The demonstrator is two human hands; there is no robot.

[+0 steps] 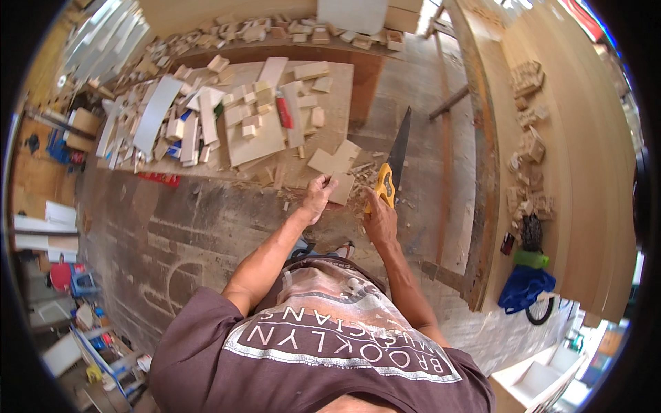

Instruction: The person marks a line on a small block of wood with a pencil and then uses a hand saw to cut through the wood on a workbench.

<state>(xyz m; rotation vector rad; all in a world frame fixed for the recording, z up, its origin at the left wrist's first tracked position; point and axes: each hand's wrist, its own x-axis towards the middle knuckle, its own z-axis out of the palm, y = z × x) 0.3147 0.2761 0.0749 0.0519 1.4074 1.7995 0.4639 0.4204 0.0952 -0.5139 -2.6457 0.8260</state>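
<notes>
My right hand (379, 219) is closed round the yellow and black handle of a handsaw (399, 146). The saw's dark blade points away from me, past the right end of the low worktable. To its left, my left hand (318, 198) pinches the edge of a small, thin wooden board (341, 190) at the table's near edge. Beyond that board lies another pale wood offcut (335, 157), with sawdust and chips around it. Between the saw blade and the board there is a gap. Part of the left fingers is hidden behind the hand.
The worktable (330, 76) carries wood blocks, boards and a red-handled tool (284, 110). A shelf (275, 43) of offcuts runs behind it. On the right, a long wooden bench (585, 206) holds block pieces and a blue bag (526, 288). Clutter lines the left.
</notes>
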